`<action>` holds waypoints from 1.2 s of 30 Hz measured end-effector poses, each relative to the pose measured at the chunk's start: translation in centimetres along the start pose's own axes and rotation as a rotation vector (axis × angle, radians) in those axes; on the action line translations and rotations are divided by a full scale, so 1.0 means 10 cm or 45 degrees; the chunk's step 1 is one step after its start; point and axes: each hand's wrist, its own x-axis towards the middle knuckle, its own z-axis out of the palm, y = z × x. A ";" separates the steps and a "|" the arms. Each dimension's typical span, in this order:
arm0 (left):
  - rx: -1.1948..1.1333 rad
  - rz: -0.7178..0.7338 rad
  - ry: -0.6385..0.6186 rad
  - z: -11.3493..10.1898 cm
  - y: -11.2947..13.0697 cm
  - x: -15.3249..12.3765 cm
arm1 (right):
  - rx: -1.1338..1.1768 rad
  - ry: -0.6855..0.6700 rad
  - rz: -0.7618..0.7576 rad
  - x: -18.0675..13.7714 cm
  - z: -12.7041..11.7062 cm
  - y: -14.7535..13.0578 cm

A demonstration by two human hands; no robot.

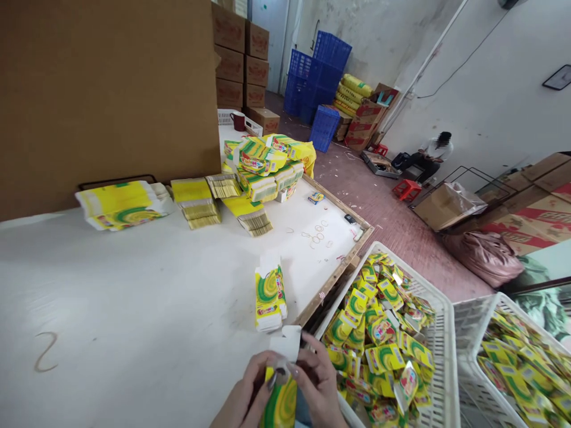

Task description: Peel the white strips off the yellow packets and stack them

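Note:
A small yellow-and-green carton (pixel 285 406) with raised white flaps is held low in the head view, near the table's front edge. My left hand (pixel 250 389) grips it from the left, with thumb and fingers closed near its open end. From the right, my right hand (pixel 320 383) has its fingers closed at the same end and at the flaps. Something whitish and partly see-through shows between the fingertips; I cannot make out what it is. Just beyond my hands, a small stack of flat cartons (pixel 269 294) lies on the white table (pixel 147 321).
Bundles of flat cartons (pixel 196 202) and a larger carton pile (pixel 263 160) stand farther back. To the right, a white crate (pixel 446 333) holds many filled-out cartons, beside a second crate (pixel 473 362). Rubber bands (pixel 317 238) lie on the table. A person (pixel 435 151) sits far off.

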 end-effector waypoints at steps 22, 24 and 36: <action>0.201 0.133 0.134 0.04 0.26 0.33 | -0.056 -0.389 0.299 0.32 -0.08 -0.64; 0.196 0.224 0.178 0.01 0.29 0.54 | 0.008 -0.390 0.324 0.52 -0.11 -0.67; 0.350 0.465 0.164 0.04 0.33 1.02 | 0.137 -0.188 0.328 0.64 -0.28 -0.61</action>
